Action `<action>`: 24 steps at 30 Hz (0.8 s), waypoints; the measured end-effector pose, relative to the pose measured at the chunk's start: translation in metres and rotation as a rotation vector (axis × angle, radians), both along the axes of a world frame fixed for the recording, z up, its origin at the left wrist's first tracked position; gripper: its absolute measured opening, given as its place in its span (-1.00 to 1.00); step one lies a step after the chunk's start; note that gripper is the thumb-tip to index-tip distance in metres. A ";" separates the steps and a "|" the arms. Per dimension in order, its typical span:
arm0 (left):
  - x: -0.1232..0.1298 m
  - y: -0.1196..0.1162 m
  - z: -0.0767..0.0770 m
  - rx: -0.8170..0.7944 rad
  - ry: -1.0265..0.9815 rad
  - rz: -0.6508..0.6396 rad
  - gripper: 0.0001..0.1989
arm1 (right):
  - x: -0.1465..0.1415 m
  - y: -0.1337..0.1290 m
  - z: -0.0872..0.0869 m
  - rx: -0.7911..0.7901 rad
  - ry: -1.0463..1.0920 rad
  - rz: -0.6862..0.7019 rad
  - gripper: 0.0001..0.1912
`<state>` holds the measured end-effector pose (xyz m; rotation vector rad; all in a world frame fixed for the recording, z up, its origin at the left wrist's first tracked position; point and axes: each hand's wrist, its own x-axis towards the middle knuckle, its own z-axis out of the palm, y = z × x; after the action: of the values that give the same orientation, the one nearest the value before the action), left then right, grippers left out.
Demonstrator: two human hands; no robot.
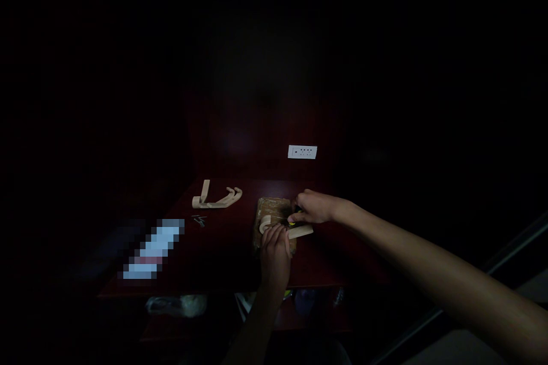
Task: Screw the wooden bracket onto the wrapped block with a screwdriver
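My left hand (pixel 276 242) presses down with bent fingers on a light curved wooden piece (pixel 301 232), holding it against a worn brown block (pixel 274 204). One end of that piece curls round beside my fingertips, and its straight end sticks out to the right. Just above it, my right hand (pixel 315 207) is closed around a dark tool with yellow parts (pixel 291 223). Most of this tool is hidden by the hand and shadow, so its kind does not show.
Another light wooden piece with curved hooks (pixel 222 203) lies on the dark red table (pixel 205 265) at the left. Several screws or nails (pixel 199 220) lie near it. A white socket panel (pixel 302 152) is on the back wall. Plastic-wrapped items (pixel 192 305) sit on a shelf below.
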<state>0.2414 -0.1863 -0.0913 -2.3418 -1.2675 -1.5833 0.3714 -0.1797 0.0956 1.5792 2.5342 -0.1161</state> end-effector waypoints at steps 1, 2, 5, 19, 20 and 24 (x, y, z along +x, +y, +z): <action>0.000 0.000 0.001 -0.001 0.002 -0.002 -0.75 | -0.002 0.000 0.001 -0.004 -0.017 -0.025 -0.58; 0.000 -0.001 0.002 -0.003 0.002 -0.005 -0.75 | -0.003 0.000 0.002 -0.005 -0.034 -0.047 -0.56; -0.001 -0.002 0.004 -0.018 -0.011 -0.018 -0.75 | -0.007 0.000 0.004 -0.017 -0.054 -0.072 -0.52; -0.001 -0.001 0.002 -0.051 -0.018 -0.033 -0.74 | -0.003 0.002 0.005 -0.103 0.030 -0.048 -0.68; -0.001 -0.002 0.003 -0.055 -0.017 -0.033 -0.74 | -0.003 0.002 0.005 -0.103 0.034 -0.042 -0.68; -0.001 -0.004 0.006 -0.069 -0.010 -0.035 -0.73 | -0.007 0.001 0.006 -0.137 0.049 -0.056 -0.64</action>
<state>0.2402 -0.1900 -0.0855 -2.4132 -1.3108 -1.5885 0.3639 -0.1788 0.1017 1.6133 2.4597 -0.3310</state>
